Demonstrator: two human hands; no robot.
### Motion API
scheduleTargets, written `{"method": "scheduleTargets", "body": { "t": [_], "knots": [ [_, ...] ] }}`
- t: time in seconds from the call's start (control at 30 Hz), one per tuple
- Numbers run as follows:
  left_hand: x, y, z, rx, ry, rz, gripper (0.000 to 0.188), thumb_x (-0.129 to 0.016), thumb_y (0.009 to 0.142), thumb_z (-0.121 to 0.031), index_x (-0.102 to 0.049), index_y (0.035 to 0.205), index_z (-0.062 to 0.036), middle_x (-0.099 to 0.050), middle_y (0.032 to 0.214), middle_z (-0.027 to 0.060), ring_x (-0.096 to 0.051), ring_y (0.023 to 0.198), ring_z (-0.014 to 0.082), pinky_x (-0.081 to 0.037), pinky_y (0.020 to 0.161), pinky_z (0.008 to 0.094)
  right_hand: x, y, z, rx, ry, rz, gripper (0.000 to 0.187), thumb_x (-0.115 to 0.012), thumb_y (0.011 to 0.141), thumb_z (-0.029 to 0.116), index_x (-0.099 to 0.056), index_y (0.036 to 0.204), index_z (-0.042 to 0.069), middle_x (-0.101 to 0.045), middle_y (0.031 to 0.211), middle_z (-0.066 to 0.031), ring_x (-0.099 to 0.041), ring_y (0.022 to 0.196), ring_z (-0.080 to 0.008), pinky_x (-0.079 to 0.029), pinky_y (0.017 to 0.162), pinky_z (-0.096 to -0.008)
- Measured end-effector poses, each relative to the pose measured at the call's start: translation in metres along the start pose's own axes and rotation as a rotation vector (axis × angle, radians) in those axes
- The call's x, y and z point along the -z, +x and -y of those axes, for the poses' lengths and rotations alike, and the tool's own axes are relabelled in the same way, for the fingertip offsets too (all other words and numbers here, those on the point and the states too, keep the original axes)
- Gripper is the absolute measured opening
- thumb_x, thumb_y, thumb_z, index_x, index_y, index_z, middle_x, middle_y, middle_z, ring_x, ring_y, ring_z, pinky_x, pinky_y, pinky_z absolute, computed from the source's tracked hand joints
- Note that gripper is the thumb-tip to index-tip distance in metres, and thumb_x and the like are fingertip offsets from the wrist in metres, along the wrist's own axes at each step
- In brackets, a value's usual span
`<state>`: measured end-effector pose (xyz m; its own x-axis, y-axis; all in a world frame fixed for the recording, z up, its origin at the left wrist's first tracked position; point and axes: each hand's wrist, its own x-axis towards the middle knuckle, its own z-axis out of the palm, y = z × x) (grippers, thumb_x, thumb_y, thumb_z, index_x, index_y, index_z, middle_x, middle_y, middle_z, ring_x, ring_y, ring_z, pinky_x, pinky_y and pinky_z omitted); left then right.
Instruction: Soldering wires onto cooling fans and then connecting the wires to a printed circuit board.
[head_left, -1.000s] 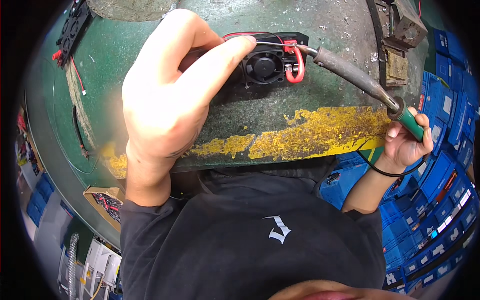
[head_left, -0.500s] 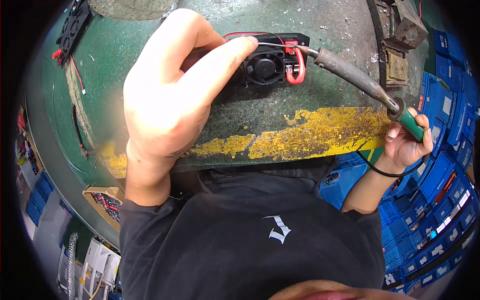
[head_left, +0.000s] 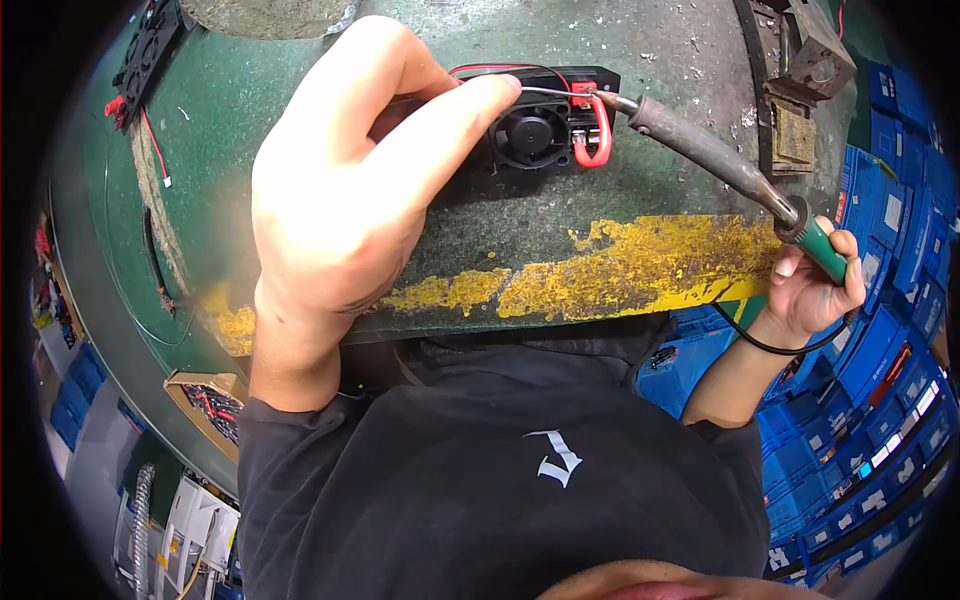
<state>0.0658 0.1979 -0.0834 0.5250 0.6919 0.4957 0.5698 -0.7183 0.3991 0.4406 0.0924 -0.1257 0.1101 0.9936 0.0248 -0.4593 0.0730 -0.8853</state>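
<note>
My right hand (head_left: 808, 285) is closed round the green handle of a soldering iron (head_left: 715, 158). The iron's tip meets a red connector (head_left: 583, 95) at the right end of a black fan unit (head_left: 530, 137) lying on the bench. A short, thick red wire (head_left: 604, 135) loops down beside the fan. Thumb and forefinger of my left hand (head_left: 345, 185) pinch a thin strand of solder wire (head_left: 545, 91), whose far end reaches the iron's tip. My left hand hides the left part of the fan unit.
The green bench (head_left: 500, 215) has a worn yellow front edge. Another black fan unit (head_left: 150, 60) lies at the far left. A metal block stand (head_left: 812, 50) and a yellowish sponge (head_left: 793, 135) sit at the right. Blue bins (head_left: 880, 240) fill the right side; a cardboard box (head_left: 208, 405) stands left.
My left hand has shifted very slightly right with the solder wire, and the fan unit has moved a touch. My right hand and the soldering iron have barely moved.
</note>
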Motion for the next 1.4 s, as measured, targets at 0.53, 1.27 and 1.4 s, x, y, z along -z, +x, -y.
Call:
{"method": "scheduleTargets", "body": {
  "t": [0.53,1.27,1.4],
  "knots": [
    [0.012,0.014,-0.025,0.079,0.209,0.140,0.043,-0.069,0.057,0.006,-0.076,0.098,-0.0005,-0.054,0.076,0.0055,-0.053,0.066,0.0157,-0.041,0.056,0.0255,0.001,0.000,-0.001,-0.006,0.009,0.025,0.045,-0.044,0.096,0.037,-0.066,0.113,0.002,-0.062,0.111,-0.0299,-0.065,0.061,-0.0286,-0.052,0.046,-0.0288],
    [0.009,0.011,-0.017,0.086,0.138,0.078,0.041,-0.071,0.059,0.008,-0.076,0.098,-0.0017,-0.054,0.078,0.0048,-0.055,0.067,0.0145,-0.043,0.057,0.0242,0.001,-0.002,-0.001,0.006,0.019,-0.015,0.044,-0.045,0.095,0.037,-0.066,0.112,0.002,-0.062,0.112,-0.0297,-0.065,0.061,-0.0283,-0.051,0.045,-0.0288],
    [0.007,-0.007,0.010,0.048,0.000,-0.007,0.035,-0.072,0.066,0.010,-0.076,0.098,-0.0025,-0.056,0.080,0.0051,-0.056,0.068,0.0143,-0.044,0.058,0.0239,-0.001,-0.005,-0.002,0.010,0.100,-0.061,0.044,-0.047,0.095,0.038,-0.067,0.111,0.003,-0.063,0.112,-0.0294,-0.065,0.061,-0.0278,-0.051,0.045,-0.0288]
  ]
}}
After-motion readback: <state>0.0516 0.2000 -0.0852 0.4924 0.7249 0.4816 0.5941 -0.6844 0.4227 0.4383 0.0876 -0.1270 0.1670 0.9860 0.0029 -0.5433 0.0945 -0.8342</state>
